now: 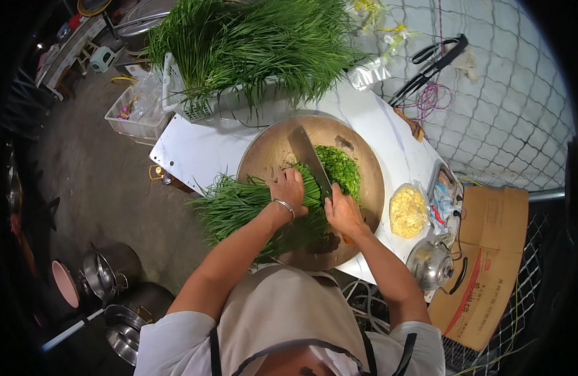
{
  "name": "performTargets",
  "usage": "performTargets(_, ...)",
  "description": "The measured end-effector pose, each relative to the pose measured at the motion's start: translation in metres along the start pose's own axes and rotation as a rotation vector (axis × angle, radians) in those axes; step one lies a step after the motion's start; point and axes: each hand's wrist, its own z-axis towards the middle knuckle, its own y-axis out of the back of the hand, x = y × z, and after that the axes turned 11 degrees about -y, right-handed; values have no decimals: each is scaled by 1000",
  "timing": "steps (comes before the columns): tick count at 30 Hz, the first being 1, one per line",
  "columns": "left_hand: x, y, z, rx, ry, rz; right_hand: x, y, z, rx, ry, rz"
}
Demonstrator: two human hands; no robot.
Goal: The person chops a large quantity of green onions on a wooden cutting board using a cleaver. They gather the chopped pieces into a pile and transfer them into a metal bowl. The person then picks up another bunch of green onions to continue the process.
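A large round wooden chopping board [265,141] lies on the white marbled table. My left hand [289,190], with a bangle at its wrist, presses down on a thick bunch of long green chives [237,202] that hangs past the board's left side. My right hand [343,211] grips the handle of a broad cleaver [310,152]. Its blade stands between the cut end of the bunch and a heap of finely chopped chives [340,171] on the right of the board. The handle is mostly hidden in my fingers.
A white plastic basket [176,89] piled with more chives stands at the table's far side. Rightward are a bag of yellow food pieces [408,211], a metal tray [437,176] and a metal kettle [427,265], with cardboard [486,263] beyond. Metal pots [101,268] stand at lower left.
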Motion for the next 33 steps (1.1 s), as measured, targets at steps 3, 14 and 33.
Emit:
performTargets(3, 1, 12, 7, 42, -8, -5, -20, -4, -3, -130, 48, 192)
performTargets(14, -3, 22, 11, 128, 5, -37, 6, 90, -75, 111, 23, -82)
performTargets(33, 26, 3, -4, -207, -104, -108, -26, -1, -1, -122, 44, 204)
